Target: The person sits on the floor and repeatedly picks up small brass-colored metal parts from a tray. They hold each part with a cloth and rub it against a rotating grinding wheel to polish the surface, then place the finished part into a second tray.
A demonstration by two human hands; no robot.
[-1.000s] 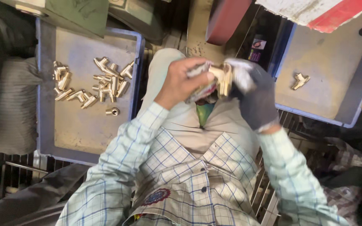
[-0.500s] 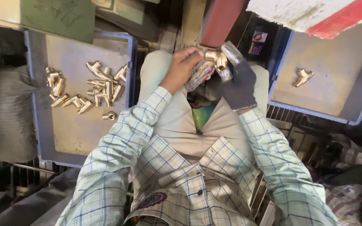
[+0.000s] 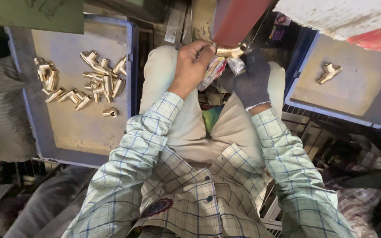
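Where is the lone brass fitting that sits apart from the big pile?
In the head view, the lone brass fitting lies alone in the grey tray on the person's right, beyond the gloved right hand.

A metal workshop: trays (image 3: 73,132) of brass fittings (image 3: 94,81) (machine (image 3: 237,17) overhead)

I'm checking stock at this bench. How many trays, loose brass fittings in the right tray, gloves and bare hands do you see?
Grey trays: 2, left tray and right tray
Brass fitting in right tray: 1
Dark glove, on the right hand: 1
Bare hand, the left hand: 1
Total: 5
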